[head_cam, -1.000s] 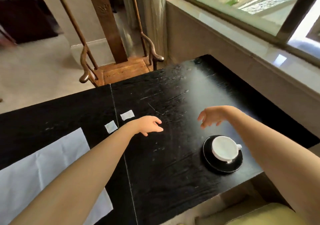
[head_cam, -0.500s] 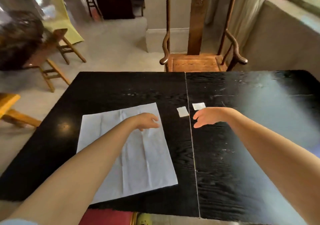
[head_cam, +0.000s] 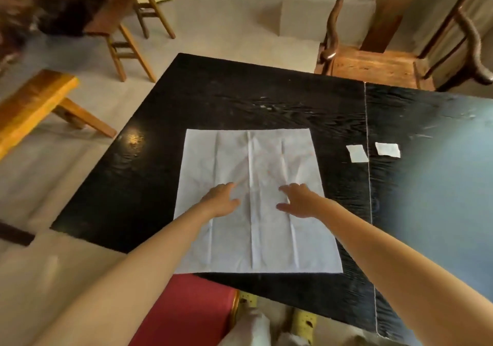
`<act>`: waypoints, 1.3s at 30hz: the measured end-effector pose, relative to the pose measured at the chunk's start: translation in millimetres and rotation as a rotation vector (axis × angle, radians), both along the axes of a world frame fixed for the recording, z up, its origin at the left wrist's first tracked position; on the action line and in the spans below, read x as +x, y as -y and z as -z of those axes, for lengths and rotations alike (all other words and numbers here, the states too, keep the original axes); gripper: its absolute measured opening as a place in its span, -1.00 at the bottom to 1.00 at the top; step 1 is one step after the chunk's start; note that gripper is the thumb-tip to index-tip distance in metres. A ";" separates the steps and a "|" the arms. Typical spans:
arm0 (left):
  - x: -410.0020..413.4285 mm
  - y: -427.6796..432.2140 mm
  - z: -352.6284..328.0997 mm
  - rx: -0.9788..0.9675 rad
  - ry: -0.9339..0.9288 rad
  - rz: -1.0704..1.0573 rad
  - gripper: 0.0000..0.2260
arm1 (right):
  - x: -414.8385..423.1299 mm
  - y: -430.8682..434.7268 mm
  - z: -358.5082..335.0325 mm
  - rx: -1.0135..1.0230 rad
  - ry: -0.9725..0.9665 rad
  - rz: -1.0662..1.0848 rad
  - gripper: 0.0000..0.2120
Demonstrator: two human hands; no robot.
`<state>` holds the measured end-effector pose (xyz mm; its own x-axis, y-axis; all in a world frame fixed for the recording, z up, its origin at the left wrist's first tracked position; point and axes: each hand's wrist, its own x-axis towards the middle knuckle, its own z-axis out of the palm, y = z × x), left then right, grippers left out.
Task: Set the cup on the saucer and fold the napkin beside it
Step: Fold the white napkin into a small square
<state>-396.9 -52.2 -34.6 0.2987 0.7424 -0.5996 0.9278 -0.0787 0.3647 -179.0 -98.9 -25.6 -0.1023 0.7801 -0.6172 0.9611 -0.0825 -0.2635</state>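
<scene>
Napkin (head_cam: pixel 252 156) unfolded, flat on black counter (head_cam: pixel 240 100), creases running lengthwise. Left grip (head_cam: pixel 222 200) and right grip (head_cam: pixel 298 200) side by side over napkin middle, fingers spread wide, holding nothing; contact unclear. Two small white slips (head_cam: pixel 357 153) right of napkin.

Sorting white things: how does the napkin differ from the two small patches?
The napkin is far larger than the patches. The napkin is creased; the patches look smooth. The left hand and right hand are over the napkin, not the patches. All are white, flat on the table.
</scene>
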 end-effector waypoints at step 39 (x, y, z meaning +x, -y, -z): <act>-92.5 119.5 70.5 0.751 -0.052 0.606 -0.76 | -18.5 101.3 81.6 0.420 0.031 -0.358 -0.38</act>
